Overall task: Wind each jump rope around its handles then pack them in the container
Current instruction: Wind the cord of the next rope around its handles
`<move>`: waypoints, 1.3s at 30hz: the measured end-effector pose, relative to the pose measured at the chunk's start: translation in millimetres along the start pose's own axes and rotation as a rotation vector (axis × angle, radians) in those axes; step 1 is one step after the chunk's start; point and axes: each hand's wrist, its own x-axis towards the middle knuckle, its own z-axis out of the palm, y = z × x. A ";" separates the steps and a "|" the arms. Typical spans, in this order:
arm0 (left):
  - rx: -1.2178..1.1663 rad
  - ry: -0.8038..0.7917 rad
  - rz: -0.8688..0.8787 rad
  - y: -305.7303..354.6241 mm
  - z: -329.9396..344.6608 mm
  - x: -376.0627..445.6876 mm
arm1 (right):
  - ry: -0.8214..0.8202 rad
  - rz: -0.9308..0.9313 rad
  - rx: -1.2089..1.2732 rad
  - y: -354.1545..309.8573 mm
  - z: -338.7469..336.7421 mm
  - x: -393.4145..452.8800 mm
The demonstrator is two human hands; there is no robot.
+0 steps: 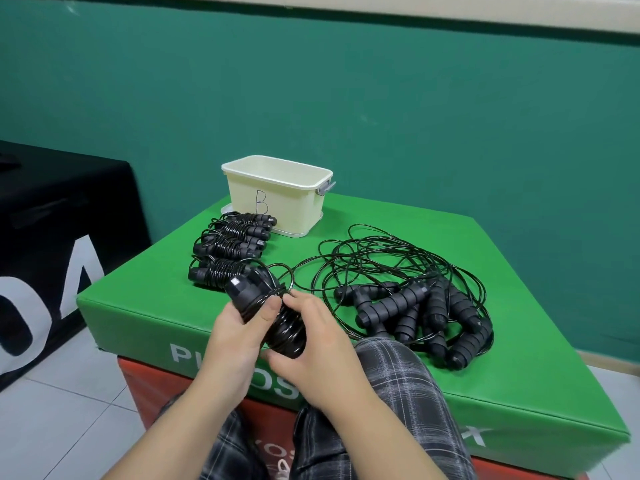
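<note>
My left hand (235, 332) grips a pair of black jump rope handles (254, 292) with thin black cord coiled around them. My right hand (311, 344) holds the coiled lower end and pinches the cord near the thumbs. A loose loop of cord (280, 275) trails from the bundle over the green box top. Several wound jump ropes (230, 245) lie in a row left of centre. A tangled pile of unwound ropes and handles (415, 306) lies to the right. The cream container (277, 194), marked "B", stands open at the back.
Everything sits on a green padded box (173, 268) stacked on a red one (149, 386). My knees in plaid trousers (398, 375) press against its front. A black draped block (52, 237) stands to the left. White tiled floor lies below and a green wall behind.
</note>
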 end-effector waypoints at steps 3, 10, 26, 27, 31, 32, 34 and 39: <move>-0.004 0.027 0.043 5.9 -3.8 2.8 | -0.013 0.070 0.179 -3.2 -3.5 -2.2; 0.140 -0.169 0.100 9.4 -9.1 -3.6 | 0.209 0.316 0.518 -1.0 -14.8 3.9; 0.166 -0.382 0.039 9.2 -2.9 -12.9 | 0.442 0.442 0.807 1.2 -23.1 7.8; 0.152 -0.373 0.038 8.9 -2.8 -12.9 | 0.446 0.443 0.834 0.0 -24.0 7.3; 0.107 -0.354 0.018 6.9 -2.5 -13.0 | 0.420 0.423 0.852 -2.0 -24.6 7.2; 0.106 -0.358 0.013 6.7 -2.2 -13.3 | 0.419 0.419 0.857 -1.2 -24.6 7.7; 0.104 -0.365 0.004 6.3 -1.3 -13.7 | 0.418 0.418 0.881 -0.3 -24.4 8.9; 0.053 -0.361 -0.024 -0.2 9.3 -19.5 | 0.465 0.482 0.972 0.9 -27.9 11.1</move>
